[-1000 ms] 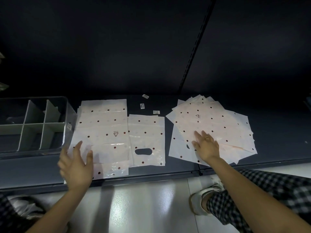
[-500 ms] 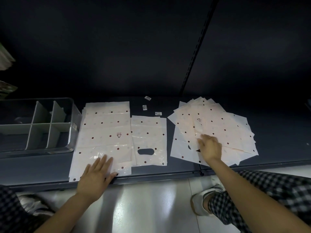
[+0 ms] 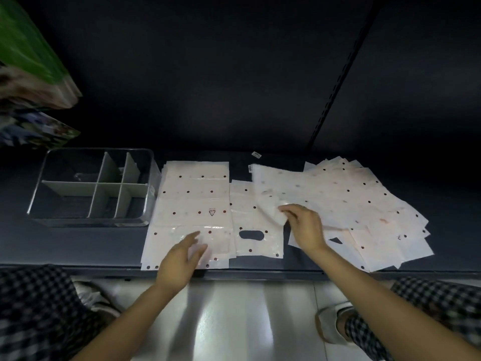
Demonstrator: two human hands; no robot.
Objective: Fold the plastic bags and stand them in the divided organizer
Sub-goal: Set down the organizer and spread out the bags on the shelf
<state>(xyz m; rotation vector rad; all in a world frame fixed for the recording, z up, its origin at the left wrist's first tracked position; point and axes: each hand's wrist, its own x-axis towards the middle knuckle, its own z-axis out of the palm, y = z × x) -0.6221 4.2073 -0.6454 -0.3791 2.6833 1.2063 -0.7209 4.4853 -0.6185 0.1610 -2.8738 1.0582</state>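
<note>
White plastic bags with dark dots lie on a dark shelf. A flat stack [image 3: 191, 201] sits left of centre, and my left hand [image 3: 182, 256] rests on its near edge with fingers straight. A smaller bag [image 3: 256, 241] with a cut-out handle lies in the middle. My right hand [image 3: 303, 225] pinches the corner of one bag [image 3: 291, 188] and holds it across the smaller bag, away from the loose pile [image 3: 369, 212] on the right. The clear divided organizer [image 3: 49, 175] stands at the left with grey dividers and no bags in it.
Small white labels [image 3: 256, 154] lie at the back of the shelf [image 3: 78, 243]. Coloured packages [image 3: 28, 74] hang at the upper left. My knees in checked trousers and my shoes are on the pale floor [image 3: 234, 321] below the shelf edge.
My right hand has taken hold of a bag from the right pile and drawn it left over the middle bag. My left hand slid right along the near edge of the left stack.
</note>
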